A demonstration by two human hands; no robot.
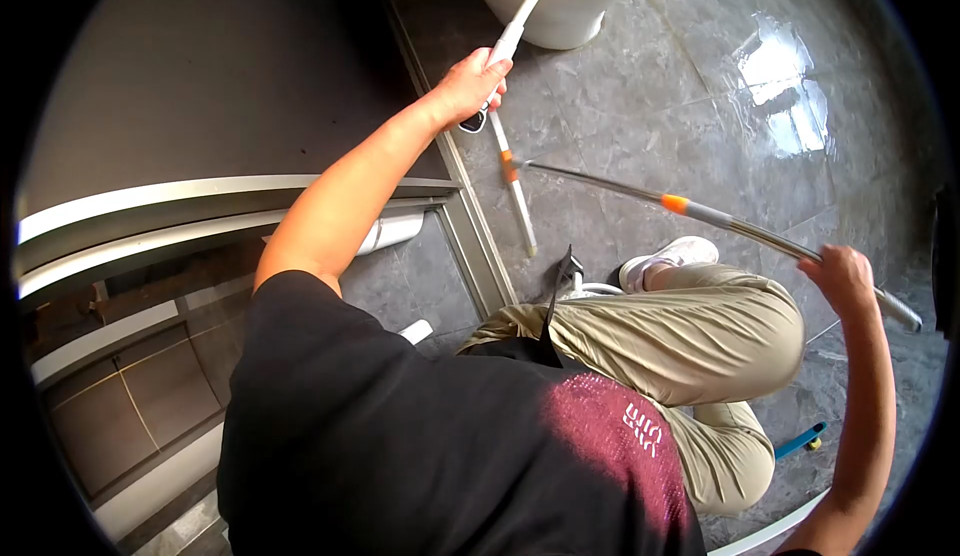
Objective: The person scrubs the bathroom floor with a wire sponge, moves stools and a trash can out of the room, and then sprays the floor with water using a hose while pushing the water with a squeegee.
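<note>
My left hand [470, 87] is closed around the handle of a white hand shower [506, 44], whose white hose runs up past the toilet. Its dark oval face shows just below my fingers. In my right hand [843, 274], the metal pole of a floor squeegee [620, 188] is gripped near its grey end, with an orange collar partway along. The squeegee's long white head [519, 201], orange at the middle, rests on the grey tiles below my left hand.
A white toilet [566, 1] stands at the top. Wet, shiny tiles [785, 81] lie at upper right. A metal door frame [470, 226] runs along the left. A blue-handled tool [801, 440] lies by my knee, near a curved white tube [770, 532].
</note>
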